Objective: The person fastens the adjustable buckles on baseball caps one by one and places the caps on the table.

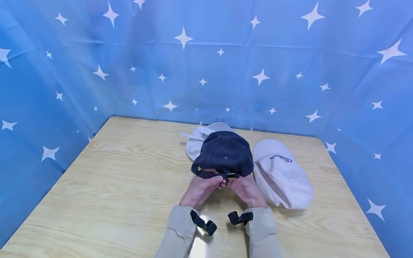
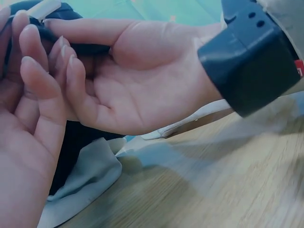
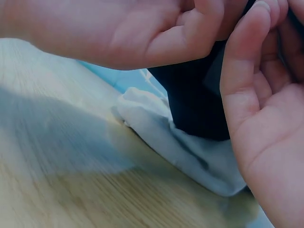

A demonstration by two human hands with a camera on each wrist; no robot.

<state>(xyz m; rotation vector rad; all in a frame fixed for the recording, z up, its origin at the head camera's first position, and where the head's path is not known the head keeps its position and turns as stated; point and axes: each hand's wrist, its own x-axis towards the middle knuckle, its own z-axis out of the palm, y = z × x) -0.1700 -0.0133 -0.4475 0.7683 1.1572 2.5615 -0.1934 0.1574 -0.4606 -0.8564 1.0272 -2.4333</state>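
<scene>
"Starting with the hands, what is being gripped?"

"A dark navy fabric baseball cap with a rounded crown point(image 1: 227, 150) is held crown up, its arched back opening turned toward the person. The narrow dark back strap with a shiny clasp point(image 1: 231, 176) is pinched at six o'clock on the cap."

"By both hands?"

"Yes. The strap is pinched by the left hand point(image 1: 201, 188) at seven o'clock, its thumb laid on top, and by the right hand point(image 1: 247, 190) at five o'clock, with thumb and curled fingers beside the clasp. Whether the fingertips are touching cannot be told."

"And around the cap?"

"At ten o'clock, a pale grey-white fabric cap with a loose strap point(image 1: 193, 146) is partly hidden behind it. Between three and four, a creamy white fabric cap with dark lettering point(image 1: 284, 175) is seen lying on the light wood-grain tabletop point(image 1: 129, 186). At twelve, a blue cloth backdrop with white stars point(image 1: 213, 93) is hung."

"On the wrists?"

"Black plastic devices point(image 1: 203, 223) are worn, near beige sleeves point(image 1: 180, 225)."
</scene>
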